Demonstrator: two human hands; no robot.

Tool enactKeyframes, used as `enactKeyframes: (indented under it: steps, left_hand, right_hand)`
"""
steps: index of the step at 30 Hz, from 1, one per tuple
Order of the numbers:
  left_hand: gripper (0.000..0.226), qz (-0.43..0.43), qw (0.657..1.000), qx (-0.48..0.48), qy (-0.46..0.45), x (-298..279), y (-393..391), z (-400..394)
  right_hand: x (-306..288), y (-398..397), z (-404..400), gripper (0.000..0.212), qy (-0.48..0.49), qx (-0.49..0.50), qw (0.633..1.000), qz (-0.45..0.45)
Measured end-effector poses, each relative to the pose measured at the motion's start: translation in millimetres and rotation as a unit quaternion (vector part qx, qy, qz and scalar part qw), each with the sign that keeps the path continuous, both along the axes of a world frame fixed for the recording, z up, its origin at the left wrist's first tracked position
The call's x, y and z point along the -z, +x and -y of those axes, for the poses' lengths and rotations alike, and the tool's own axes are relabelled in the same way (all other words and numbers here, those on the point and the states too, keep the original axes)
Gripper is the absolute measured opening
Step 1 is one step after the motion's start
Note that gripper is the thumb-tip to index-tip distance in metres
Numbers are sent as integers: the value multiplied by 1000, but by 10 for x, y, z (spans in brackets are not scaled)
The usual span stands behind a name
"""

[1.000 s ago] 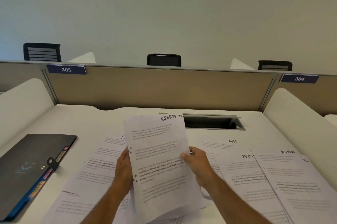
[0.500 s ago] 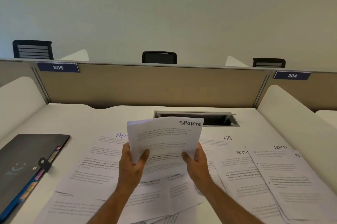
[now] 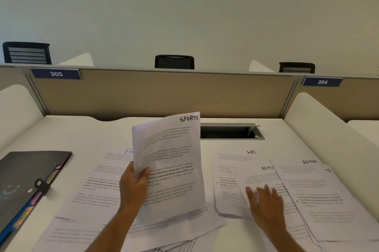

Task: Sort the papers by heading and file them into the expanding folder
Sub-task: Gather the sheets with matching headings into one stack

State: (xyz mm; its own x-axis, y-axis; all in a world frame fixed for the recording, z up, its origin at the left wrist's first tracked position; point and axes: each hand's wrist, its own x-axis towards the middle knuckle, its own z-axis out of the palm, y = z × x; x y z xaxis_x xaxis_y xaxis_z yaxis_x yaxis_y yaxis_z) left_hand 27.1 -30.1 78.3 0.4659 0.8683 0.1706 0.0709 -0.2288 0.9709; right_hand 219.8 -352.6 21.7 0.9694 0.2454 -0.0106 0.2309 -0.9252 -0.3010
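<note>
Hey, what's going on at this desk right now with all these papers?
A person is sorting headed papers. The left hand holds up a sheet headed SPORTS, while the right hand lies flat with straight fingers on an ADMIN sheet among the spread-out pages. An HR sheet lies beside it. The black expanding folder lies at the left of the desk, nothing filed yet as far as visible.

We logged white papers with black print, a black folder with blue edge and coloured tabs, a white desk, a tan partition, and navy signs numbered in white.
</note>
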Motion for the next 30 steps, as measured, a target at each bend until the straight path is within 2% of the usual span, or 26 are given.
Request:
enactKeyframes:
  steps: [3, 9, 11, 13, 15, 16, 18, 20, 22, 26, 30]
  left_hand:
    - [21, -7, 1000, -6, -9, 35, 4, -23]
    - [23, -13, 999, 12, -32, 41, 55, 41]
    - [22, -17, 999, 17, -33, 48, 53, 52]
    - [22, -21, 999, 16, -32, 51, 48, 49]
    - [22, -24, 999, 14, -28, 51, 43, 41]
    - [22, -25, 999, 14, -26, 53, 40, 37]
    - [22, -27, 999, 12, -26, 59, 32, 29]
    - [21, -29, 999, 13, -28, 65, 26, 30]
    - [21, -30, 999, 16, -29, 73, 27, 44]
    - [22, -30, 999, 16, -26, 62, 44, 72]
    - [22, -32, 999, 14, -25, 61, 68, 79]
  right_hand:
    - [140, -176, -40, 86, -74, 15, 995, -67]
    - [34, -456, -787, 92, -32, -39, 985, -167]
    - [-58, -497, -991, 93, 18, -53, 974, -219]
    - [-163, -505, -1062, 102, 123, -56, 959, -250]
    - [-271, -422, -964, 106, 216, -38, 951, -217]
    - [-314, -348, -865, 104, 232, -27, 956, -179]
    - [-339, -129, -567, 101, 186, -1, 977, -101]
    - [-298, 106, -186, 102, 41, 43, 998, -33]
    - [-213, 265, 194, 109, -59, 94, 994, 2]
    - [-43, 286, 442, 121, -101, 150, 980, -82]
    - [-9, 124, 142, 117, -82, 83, 988, -104]
